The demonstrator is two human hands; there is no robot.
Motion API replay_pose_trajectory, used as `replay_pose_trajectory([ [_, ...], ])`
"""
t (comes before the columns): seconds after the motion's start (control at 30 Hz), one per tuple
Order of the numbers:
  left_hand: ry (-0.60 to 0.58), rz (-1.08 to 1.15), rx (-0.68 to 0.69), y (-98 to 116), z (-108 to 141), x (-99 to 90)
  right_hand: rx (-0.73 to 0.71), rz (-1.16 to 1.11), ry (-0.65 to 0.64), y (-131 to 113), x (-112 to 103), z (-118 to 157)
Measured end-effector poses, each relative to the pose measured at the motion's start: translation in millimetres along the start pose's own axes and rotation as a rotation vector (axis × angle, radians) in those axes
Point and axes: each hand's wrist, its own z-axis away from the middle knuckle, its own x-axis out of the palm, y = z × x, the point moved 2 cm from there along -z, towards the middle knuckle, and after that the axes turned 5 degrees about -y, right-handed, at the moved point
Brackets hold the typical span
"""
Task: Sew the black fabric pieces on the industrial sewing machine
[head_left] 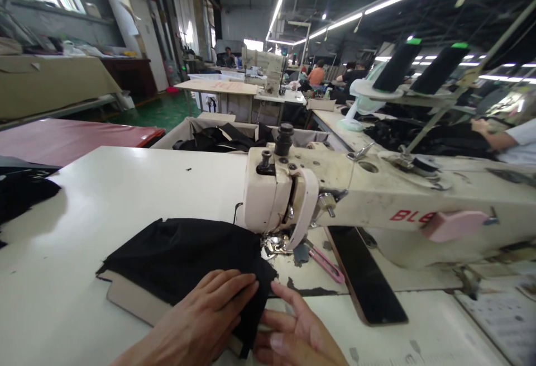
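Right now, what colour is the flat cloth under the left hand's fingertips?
The flat cloth under the left hand is black, best seen in the head view.

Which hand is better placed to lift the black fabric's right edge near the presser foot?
Probably right: the right hand is beside the right edge of the black fabric, its index finger pointing toward the presser foot. The left hand lies across the fabric's top, so seems suited to holding it down.

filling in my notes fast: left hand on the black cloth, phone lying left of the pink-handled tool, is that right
The phone lies right of the pink-handled tool, not left, as the head view shows; the left hand is indeed on the black cloth.
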Motion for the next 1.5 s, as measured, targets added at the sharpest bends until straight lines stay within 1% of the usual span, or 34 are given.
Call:
replay_pose_trajectory([
  [0.07, -0.008, 0.021, -0.009, -0.6, 1.7, 1.3, -0.097, 0.092, 0.046, -4.2, 2.9, -5.5],
  [0.13, -0.031, 0.057, -0.030, -2.4, 2.8, 3.8, -0.153, 0.182, 0.167, -11.9, 4.6, -12.2],
  [0.2, -0.055, 0.090, -0.045, -4.0, 3.1, 6.5, -0.140, 0.236, 0.258, -19.2, 5.5, -19.8],
  [0.27, -0.073, 0.109, -0.053, -4.7, 3.4, 8.4, -0.102, 0.302, 0.290, -23.5, 4.5, -27.6],
  [0.37, -0.101, 0.125, -0.060, -3.5, 4.2, 7.7, -0.091, 0.442, 0.325, -24.1, -1.7, -36.6],
  [0.43, -0.095, 0.160, -0.045, -2.1, 2.7, 3.6, -0.100, 0.520, 0.371, -23.6, -6.8, -39.8],
  [0.5, -0.043, 0.260, -0.061, -3.9, -4.1, -3.2, -0.107, 0.585, 0.392, -24.8, -9.1, -41.1],
  [0.57, 0.028, 0.417, -0.153, -11.3, -17.8, -10.7, -0.119, 0.629, 0.368, -27.9, -7.4, -41.1],
  [0.6, 0.042, 0.486, -0.207, -16.5, -26.7, -13.6, -0.126, 0.651, 0.353, -29.7, -5.6, -40.8],
  [0.67, 0.004, 0.566, -0.264, -26.9, -46.3, -17.4, -0.148, 0.671, 0.322, -32.5, -1.6, -40.2],
  [0.77, -0.094, 0.571, -0.255, -38.7, -68.8, -19.1, -0.176, 0.664, 0.288, -33.9, 1.0, -40.1],
  [0.83, -0.111, 0.571, -0.274, -43.7, -75.4, -18.3, -0.180, 0.688, 0.263, -33.4, -0.1, -41.2],
  [0.9, -0.115, 0.575, -0.294, -46.4, -76.7, -15.8, -0.183, 0.777, 0.257, -32.3, -2.5, -42.2],
  [1.0, -0.093, 0.576, -0.316, -46.8, -74.6, -10.1, -0.193, 0.913, 0.286, -26.4, -7.5, -40.1],
  [1.07, -0.045, 0.552, -0.356, -45.3, -72.8, -5.9, -0.293, 1.121, 0.292, -20.6, -9.1, -34.6],
  [1.1, -0.014, 0.534, -0.387, -44.3, -72.1, -3.8, -0.372, 1.288, 0.266, -17.3, -8.6, -30.9],
  [1.17, 0.049, 0.497, -0.459, -42.6, -71.6, 0.3, -0.526, 1.665, 0.164, -10.8, -6.6, -23.2],
  [1.2, 0.073, 0.486, -0.491, -42.3, -71.9, 2.2, -0.564, 1.818, 0.106, -8.6, -5.9, -20.0],
  [1.23, 0.089, 0.482, -0.516, -42.5, -72.7, 4.1, -0.561, 1.918, 0.058, -8.0, -5.6, -17.8],
  [1.3, 0.107, 0.492, -0.547, -44.6, -75.1, 7.4, -0.508, 2.018, -0.001, -12.5, -4.6, -15.8],
  [1.4, 0.124, 0.524, -0.571, -48.9, -79.0, 10.9, -0.412, 2.022, -0.057, -27.7, 0.3, -17.6],
  [1.5, 0.142, 0.541, -0.596, -50.3, -80.9, 12.6, -0.348, 1.980, -0.076, -41.4, 5.4, -21.2],
])
